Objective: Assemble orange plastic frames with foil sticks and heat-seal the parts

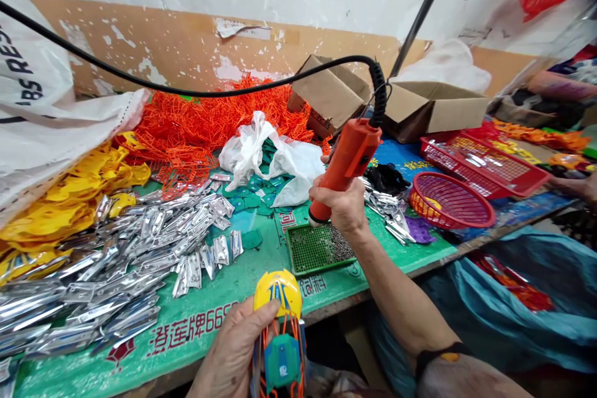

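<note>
My left hand [236, 345] is closed around a partly built plastic toy [278, 298] at the front edge of the table. The toy has a yellow nose, orange frame bars and a green block on top; its far end runs out of the picture. An orange electric screwdriver [346, 158] is gripped in my right hand [342, 204], tilted with its lower end down over a green mesh tray [305, 267]. Small metal screws [338, 244] lie in that tray, mostly on its right side. A black cable [261, 86] leaves the screwdriver's top and crosses leftward.
Silvery parts [140, 255] and yellow shells [69, 199] cover the left. Behind are piled orange frames [200, 118], a white bag [298, 168] with green pieces and cardboard boxes [326, 90]. Red baskets [450, 202] and another person's hand [576, 186] are at right.
</note>
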Demonstrator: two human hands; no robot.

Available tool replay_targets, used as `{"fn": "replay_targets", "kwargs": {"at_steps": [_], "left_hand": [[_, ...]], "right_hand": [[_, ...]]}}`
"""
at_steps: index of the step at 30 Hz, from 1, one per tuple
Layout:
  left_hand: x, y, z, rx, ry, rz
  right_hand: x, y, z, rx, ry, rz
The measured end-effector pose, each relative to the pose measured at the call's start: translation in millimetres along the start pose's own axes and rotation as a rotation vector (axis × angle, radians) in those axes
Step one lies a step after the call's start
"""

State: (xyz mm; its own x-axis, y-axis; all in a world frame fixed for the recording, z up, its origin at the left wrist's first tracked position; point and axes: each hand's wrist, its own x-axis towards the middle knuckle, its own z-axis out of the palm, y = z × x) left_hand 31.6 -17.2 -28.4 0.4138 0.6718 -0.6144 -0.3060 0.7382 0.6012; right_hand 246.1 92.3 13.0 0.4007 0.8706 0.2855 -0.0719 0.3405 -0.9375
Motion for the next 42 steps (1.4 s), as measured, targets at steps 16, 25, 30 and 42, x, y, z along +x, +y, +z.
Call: {"fn": "replay_targets", "kwargs": {"at_steps": [16,25,30,42], "left_hand": [[2.3,0.7,3.3,-0.004,0.006,0.003],[2.1,0.8,4.8,-0.017,-0.008,-0.008],[1.3,3.1,9.4,-0.03,-0.029,-0.011],[1.4,-3.9,19.5,0.016,0.062,0.097]], "right_hand": [[-3.3,-5.5,2.1,-0.064,-0.004,-0.027],[-1.4,-4.5,0.0,-0.045,0.023,-0.054],[0.9,-13.7,-6.1,-0.01,0.004,-0.102],[-52.9,-71.3,22.1,0.063,-0.179,-0.077]]}}
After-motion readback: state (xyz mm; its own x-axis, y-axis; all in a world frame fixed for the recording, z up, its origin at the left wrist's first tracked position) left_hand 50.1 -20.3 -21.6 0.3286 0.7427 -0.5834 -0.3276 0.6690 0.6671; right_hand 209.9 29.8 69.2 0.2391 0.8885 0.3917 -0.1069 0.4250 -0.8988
